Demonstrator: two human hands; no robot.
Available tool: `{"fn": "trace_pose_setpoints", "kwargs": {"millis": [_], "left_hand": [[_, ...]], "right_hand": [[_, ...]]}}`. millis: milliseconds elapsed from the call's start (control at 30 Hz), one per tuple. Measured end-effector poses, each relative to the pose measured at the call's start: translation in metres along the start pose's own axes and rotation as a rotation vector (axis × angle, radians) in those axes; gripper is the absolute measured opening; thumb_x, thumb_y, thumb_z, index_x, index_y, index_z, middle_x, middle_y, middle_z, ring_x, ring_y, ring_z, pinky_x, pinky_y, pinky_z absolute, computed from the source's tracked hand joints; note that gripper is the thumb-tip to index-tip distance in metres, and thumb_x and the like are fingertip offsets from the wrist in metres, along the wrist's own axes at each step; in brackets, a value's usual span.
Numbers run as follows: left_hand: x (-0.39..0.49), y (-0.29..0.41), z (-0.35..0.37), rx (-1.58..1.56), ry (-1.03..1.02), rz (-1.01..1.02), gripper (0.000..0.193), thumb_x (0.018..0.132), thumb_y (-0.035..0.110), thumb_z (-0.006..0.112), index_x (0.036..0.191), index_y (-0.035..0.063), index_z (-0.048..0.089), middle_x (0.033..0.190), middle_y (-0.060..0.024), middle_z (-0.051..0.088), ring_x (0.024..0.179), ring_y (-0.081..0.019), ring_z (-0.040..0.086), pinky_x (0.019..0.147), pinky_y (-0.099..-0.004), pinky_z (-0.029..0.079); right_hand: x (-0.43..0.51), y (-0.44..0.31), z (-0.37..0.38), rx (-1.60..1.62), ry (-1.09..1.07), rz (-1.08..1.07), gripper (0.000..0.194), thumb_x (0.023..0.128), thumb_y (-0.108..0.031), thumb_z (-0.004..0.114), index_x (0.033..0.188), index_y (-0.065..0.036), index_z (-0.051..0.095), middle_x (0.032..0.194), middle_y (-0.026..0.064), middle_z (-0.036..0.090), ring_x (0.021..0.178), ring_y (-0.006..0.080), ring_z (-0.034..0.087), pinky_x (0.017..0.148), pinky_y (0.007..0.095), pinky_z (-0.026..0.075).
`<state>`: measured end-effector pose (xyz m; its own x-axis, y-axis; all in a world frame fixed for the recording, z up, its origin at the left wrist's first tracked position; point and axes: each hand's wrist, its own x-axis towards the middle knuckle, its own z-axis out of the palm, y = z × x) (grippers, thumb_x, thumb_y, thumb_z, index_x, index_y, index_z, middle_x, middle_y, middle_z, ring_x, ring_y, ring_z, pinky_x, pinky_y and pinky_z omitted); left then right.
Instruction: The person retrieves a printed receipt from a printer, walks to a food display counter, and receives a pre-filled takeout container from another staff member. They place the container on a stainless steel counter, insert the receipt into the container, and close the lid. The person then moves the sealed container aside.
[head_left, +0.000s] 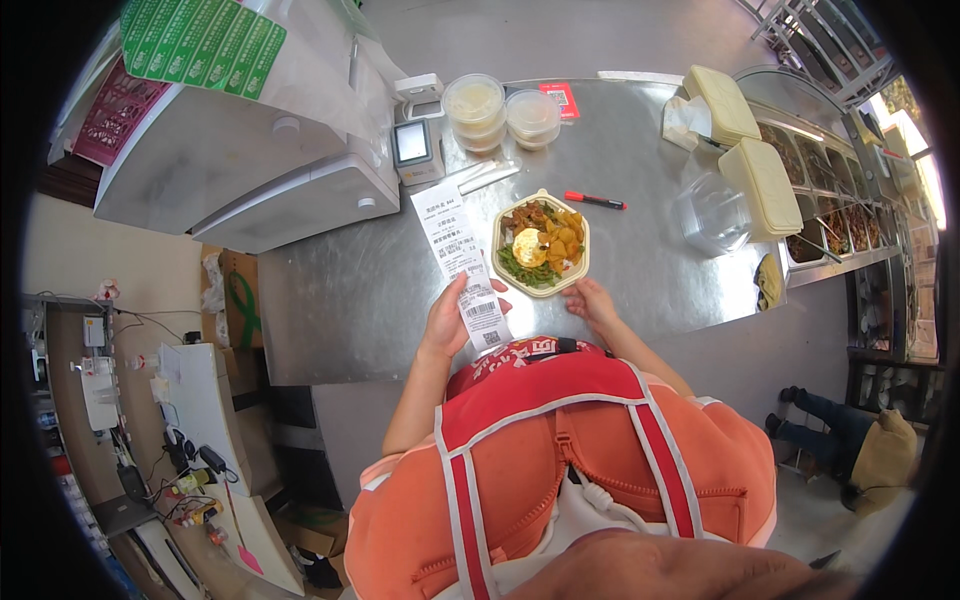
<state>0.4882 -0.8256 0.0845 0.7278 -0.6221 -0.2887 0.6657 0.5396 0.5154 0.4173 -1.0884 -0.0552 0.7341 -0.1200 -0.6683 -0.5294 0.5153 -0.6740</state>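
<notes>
A long printed paper receipt (444, 229) is pinched in my left hand (450, 319), thumb on top, and lies slanted over the steel counter. Just right of it stands an octagonal cream takeaway bowl (498, 271), uncovered. Inside the bowl are a fried egg (530, 248), potato pieces (564, 238), green beans (525, 273) and brown meat (527, 217). My right hand (592, 302) is at the bowl's lower right rim, fingers slightly curled and apart; whether they touch it is hard to tell. Beyond the bowl lies a red and black marker pen (595, 200).
Lidded plastic tubs (474, 96) are stacked at the back beside a small device with a screen (412, 142). Wrapped utensils (484, 175) lie before them. To the right are clear containers (712, 214), cream boxes (761, 187) and food trays (832, 225). A white machine (300, 202) stands left.
</notes>
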Motion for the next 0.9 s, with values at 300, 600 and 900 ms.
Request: {"fn": "trace_pose_setpoints", "kwargs": {"millis": [300, 600, 900], "left_hand": [[0.0, 0.0, -0.001, -0.015, 0.006, -0.019, 0.043, 0.092, 0.027, 0.031, 0.129, 0.005, 0.027, 0.098, -0.0188, 0.055, 0.084, -0.0314, 0.059, 0.075, -0.0398, 0.049], [-0.002, -0.001, -0.001, 0.03, -0.003, 0.004, 0.039, 0.087, 0.02, 0.033, 0.115, -0.0053, 0.04, 0.1, -0.0187, 0.056, 0.085, -0.0302, 0.059, 0.076, -0.0382, 0.049], [-0.003, -0.001, -0.002, -0.016, -0.01, -0.035, 0.052, 0.084, 0.015, 0.035, 0.133, 0.0066, 0.021, 0.101, -0.0189, 0.054, 0.085, -0.0322, 0.059, 0.076, -0.0403, 0.049]], "right_hand": [[-0.012, 0.003, 0.011, -0.119, -0.162, 0.103, 0.021, 0.09, -0.025, 0.045, 0.098, -0.008, 0.052, 0.087, 0.0047, 0.061, 0.068, 0.0119, 0.058, 0.063, 0.0235, 0.047], [-0.004, -0.001, 0.004, -0.109, -0.051, 0.049, 0.019, 0.089, -0.023, 0.046, 0.098, -0.008, 0.051, 0.089, 0.0055, 0.062, 0.071, 0.0119, 0.058, 0.064, 0.0239, 0.048], [-0.004, -0.004, 0.001, -0.035, -0.058, 0.022, 0.015, 0.09, -0.022, 0.045, 0.095, -0.009, 0.049, 0.085, 0.0036, 0.062, 0.065, 0.0099, 0.058, 0.058, 0.0216, 0.049]]}}
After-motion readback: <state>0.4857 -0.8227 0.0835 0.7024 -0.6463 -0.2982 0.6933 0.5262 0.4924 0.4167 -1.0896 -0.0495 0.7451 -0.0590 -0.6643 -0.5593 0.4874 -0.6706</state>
